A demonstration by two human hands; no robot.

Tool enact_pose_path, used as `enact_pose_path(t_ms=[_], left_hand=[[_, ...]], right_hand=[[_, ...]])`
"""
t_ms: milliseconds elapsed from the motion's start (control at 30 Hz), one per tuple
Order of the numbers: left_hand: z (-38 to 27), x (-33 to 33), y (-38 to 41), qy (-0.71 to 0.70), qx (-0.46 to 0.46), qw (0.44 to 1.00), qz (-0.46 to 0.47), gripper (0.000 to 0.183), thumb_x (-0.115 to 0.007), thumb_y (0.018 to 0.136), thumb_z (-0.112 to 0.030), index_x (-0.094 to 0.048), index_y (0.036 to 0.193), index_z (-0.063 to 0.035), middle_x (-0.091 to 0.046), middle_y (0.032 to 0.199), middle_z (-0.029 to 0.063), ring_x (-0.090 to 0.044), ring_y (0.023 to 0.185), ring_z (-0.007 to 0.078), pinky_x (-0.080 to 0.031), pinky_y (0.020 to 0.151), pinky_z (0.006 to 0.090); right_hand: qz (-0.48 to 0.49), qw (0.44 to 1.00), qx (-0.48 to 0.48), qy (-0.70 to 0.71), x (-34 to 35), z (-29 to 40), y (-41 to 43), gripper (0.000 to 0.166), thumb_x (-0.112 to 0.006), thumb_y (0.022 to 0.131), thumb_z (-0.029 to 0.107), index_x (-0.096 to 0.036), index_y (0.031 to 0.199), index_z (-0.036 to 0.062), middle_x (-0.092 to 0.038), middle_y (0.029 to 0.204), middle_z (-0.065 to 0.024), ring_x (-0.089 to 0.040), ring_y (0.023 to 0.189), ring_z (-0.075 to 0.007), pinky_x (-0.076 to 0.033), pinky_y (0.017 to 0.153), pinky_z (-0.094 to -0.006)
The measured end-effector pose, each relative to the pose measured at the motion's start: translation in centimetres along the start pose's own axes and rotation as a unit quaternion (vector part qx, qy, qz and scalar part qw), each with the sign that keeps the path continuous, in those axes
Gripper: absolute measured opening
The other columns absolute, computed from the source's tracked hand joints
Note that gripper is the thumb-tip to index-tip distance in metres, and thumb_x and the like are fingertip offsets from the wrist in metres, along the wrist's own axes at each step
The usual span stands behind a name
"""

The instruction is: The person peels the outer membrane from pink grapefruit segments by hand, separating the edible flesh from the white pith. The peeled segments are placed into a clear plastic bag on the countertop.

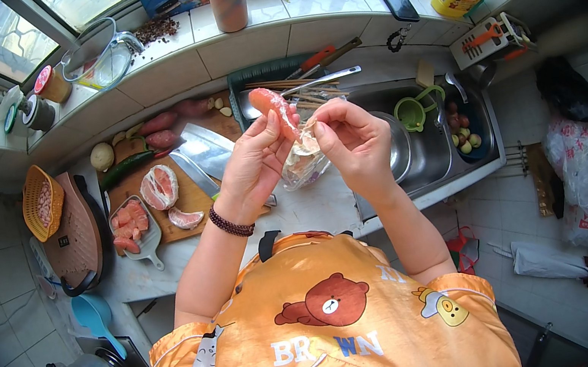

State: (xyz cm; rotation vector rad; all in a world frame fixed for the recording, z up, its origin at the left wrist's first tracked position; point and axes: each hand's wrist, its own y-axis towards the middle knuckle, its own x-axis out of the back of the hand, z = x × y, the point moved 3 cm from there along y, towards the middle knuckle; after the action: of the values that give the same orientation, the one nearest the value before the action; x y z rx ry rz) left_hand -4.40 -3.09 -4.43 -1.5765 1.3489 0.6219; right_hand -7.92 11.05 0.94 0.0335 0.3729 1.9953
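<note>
My left hand (261, 157) grips a pink pomelo segment (269, 104), its flesh partly bared and pale membrane along one side. At the segment's lower end, my right hand (352, 134) pinches a piece of pale membrane (311, 127) between thumb and fingertips. Below them lies a clear plastic bag (300, 171) with pale peelings in it, partly hidden by my hands. To the left, a partly peeled pomelo (159, 187) and a loose segment (186, 218) rest on the wooden cutting board (195, 199). A white handled dish (150, 243) holds peeled pink pieces (130, 224).
A cleaver (207, 145) and a knife (194, 173) lie on the board near my left forearm, beside a green cucumber (125, 171) and sweet potatoes (157, 123). Behind stands a green rack (237, 80) with chopsticks. The steel sink (428, 153) is at right.
</note>
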Motion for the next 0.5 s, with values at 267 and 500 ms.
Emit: enact_pose_path(t_ms=[267,500], left_hand=[[-0.7,0.7,-0.1,0.088,-0.051,0.994,-0.027,0.027,-0.061,0.094,-0.015,-0.060,0.117,0.0000,-0.065,0.111,0.0079,-0.063,0.099,0.0137,-0.054,0.087,0.0261],[-0.3,1.0,-0.1,0.153,-0.083,0.984,-0.041,0.025,-0.061,0.094,-0.014,-0.061,0.115,-0.0013,-0.065,0.111,0.0056,-0.063,0.101,0.0122,-0.053,0.088,0.0250]], right_hand=[[-0.002,0.916,0.074,-0.395,2.5,-2.3,2.0,0.008,-0.060,0.083,0.001,-0.063,0.088,-0.0051,-0.063,0.080,-0.0175,-0.060,0.077,-0.0326,-0.048,0.069,-0.0379],[0.039,0.902,0.007,-0.430,3.3,-3.2,2.5,0.011,-0.060,0.079,-0.002,-0.066,0.089,-0.0038,-0.061,0.077,-0.0149,-0.059,0.072,-0.0281,-0.047,0.067,-0.0359]])
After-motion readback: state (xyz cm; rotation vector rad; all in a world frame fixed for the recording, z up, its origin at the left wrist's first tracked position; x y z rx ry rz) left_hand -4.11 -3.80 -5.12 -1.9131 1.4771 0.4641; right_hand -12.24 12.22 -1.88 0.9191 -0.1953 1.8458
